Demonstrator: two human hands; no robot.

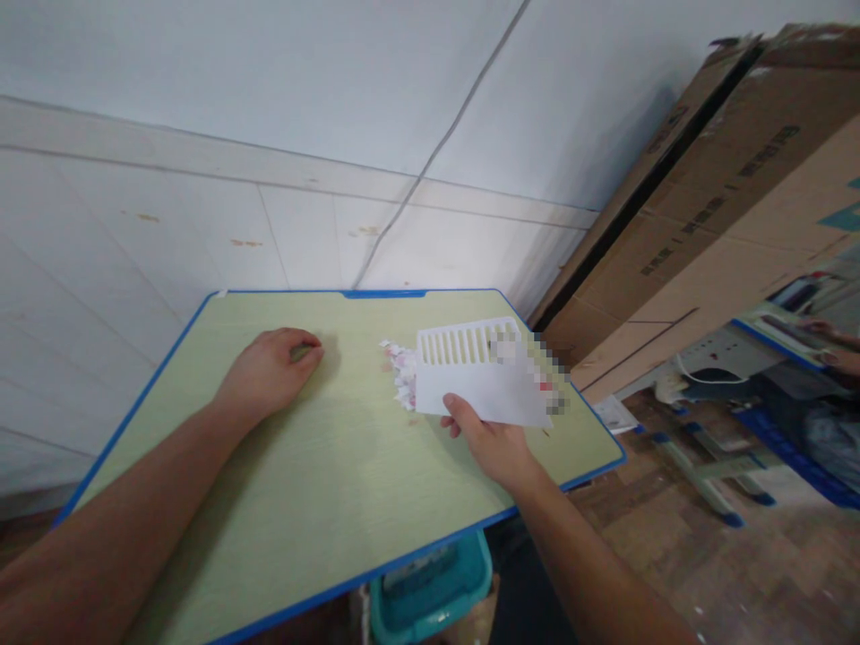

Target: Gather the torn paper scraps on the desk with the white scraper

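Observation:
My right hand (487, 439) grips a flat white card (463, 390) by its near edge, thumb on top. Directly behind the card, a white slotted plastic piece (517, 324) shows a row of narrow openings; whether the two are joined I cannot tell. Small torn paper scraps (403, 376), white with pinkish marks, lie in a heap at the card's left edge. On the left side of the table, my left hand (269, 372) is closed in a loose pinch, thumb and forefinger tips nearly meeting. Nothing recognisable shows in it, and its other fingers are hidden. Pixelated blur covers the card's right end.
The pale green table (322, 502) has a blue rim and stands against a white wall. Below its front edge is a turquoise bin (430, 596). Large cardboard boxes (726, 197) lean at the right. Another person's hand (839, 358) appears at a far-right table.

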